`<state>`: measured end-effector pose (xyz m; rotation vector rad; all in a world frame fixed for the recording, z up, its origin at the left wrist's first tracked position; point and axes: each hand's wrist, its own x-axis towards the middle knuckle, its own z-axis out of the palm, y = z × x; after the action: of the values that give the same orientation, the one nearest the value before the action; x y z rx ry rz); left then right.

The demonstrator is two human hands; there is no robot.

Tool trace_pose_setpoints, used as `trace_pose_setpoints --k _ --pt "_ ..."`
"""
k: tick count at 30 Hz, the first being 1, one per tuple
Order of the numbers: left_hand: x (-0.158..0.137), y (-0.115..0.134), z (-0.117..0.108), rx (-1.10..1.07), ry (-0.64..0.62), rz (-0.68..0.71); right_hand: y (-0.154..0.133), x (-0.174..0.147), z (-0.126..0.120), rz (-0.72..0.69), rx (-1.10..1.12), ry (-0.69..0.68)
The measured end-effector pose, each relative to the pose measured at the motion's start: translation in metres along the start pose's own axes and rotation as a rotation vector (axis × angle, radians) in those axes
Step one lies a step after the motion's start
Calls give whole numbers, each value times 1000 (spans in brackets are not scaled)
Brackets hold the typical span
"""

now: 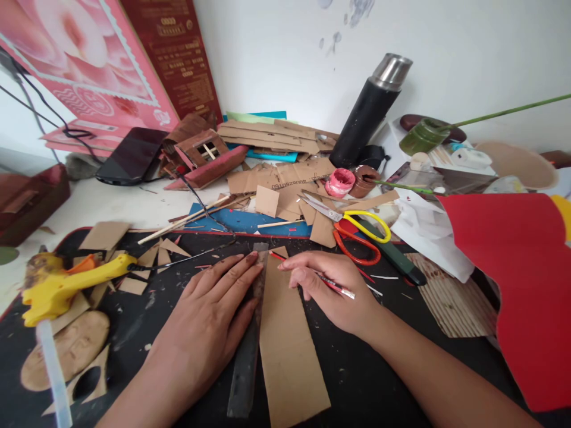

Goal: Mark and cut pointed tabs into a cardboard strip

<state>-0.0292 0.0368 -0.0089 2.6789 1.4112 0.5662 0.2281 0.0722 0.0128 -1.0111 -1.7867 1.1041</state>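
A long strip of brown cardboard (289, 345) lies on the black mat, running away from me. Along its left edge rests a dark, worn ruler (243, 380). My left hand (214, 309) lies flat with fingers stretched over the ruler, pressing near its far end. My right hand (332, 285) pinches a red and black pencil (332, 283), its tip close to the strip's far end beside the ruler. Whether the tip touches the cardboard I cannot tell.
Scissors (357, 235) with yellow and orange handles lie beyond my right hand. A yellow glue gun (75, 282) and cardboard scraps sit at left. Paint jars (341, 182) and a black thermos (370, 113) stand behind. Red sheet (513, 279) at right.
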Motion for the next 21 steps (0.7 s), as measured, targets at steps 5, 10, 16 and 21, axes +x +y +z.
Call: trace_pose_setpoints --k 5,10,16,21 --pt "-1 0 0 3 -3 1 -2 0 0 3 -6 0" --pt "-1 1 0 16 8 5 -2 1 0 4 -6 5" --pt "-1 1 1 -9 -3 -14 -1 2 1 10 -23 -1" --pt "0 1 2 -19 2 -13 -2 3 1 24 -34 -8"
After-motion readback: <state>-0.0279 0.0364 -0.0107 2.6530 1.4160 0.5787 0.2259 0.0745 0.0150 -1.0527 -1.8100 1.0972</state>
